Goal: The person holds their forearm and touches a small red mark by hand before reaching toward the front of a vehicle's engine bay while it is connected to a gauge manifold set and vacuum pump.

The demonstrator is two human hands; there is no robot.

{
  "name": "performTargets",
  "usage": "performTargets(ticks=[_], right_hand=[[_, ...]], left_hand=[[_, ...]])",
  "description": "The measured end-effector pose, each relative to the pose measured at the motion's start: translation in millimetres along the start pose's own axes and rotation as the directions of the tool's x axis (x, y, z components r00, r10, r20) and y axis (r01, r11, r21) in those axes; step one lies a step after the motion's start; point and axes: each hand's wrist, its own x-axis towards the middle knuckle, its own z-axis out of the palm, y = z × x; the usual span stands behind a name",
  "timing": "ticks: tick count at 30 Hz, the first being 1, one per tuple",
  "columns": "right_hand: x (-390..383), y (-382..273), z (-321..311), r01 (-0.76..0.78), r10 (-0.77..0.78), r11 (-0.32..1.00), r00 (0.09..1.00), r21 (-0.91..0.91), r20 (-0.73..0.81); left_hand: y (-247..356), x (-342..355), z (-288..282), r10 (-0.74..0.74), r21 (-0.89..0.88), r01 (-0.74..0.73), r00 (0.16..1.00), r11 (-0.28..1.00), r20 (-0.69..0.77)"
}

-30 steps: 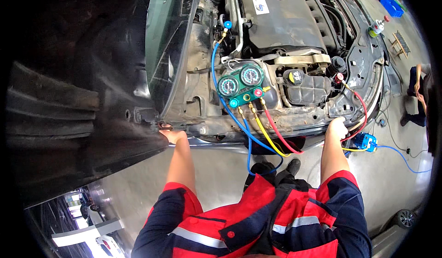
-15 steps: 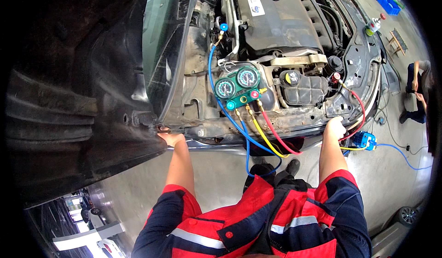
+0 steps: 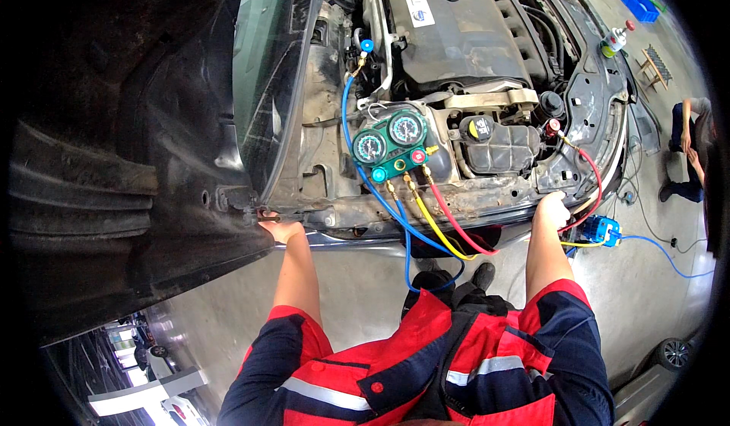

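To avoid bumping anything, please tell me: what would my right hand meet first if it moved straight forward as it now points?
Your right hand would probably first meet the flat black body panel just ahead, then the round red coupling beyond; depth is unclear.

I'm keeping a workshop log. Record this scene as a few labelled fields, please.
Left hand: at the fender edge, beside the raised hood
Right hand: on the same edge, farther right
Gauge set: green, two-dial, in the engine bay
Attached: blue hose, yellow hose, red hose
Floor: blue machine
Background: another person, at right
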Motion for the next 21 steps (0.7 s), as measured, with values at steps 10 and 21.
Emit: performTargets(ticks=[10, 21], right_hand=[[2, 0, 0, -0.008, 0.008, 1.000, 1.000, -0.011, 0.002], [7, 3, 7, -0.019, 0.019, 1.000, 1.000, -0.001, -0.008]], left_hand=[[8, 0, -3, -0.035, 0.230, 0.029, 0.999, 0.973, 0.020], [1, 1, 3, -0.182, -0.163, 0.181, 0.983, 0.970, 0.009]])
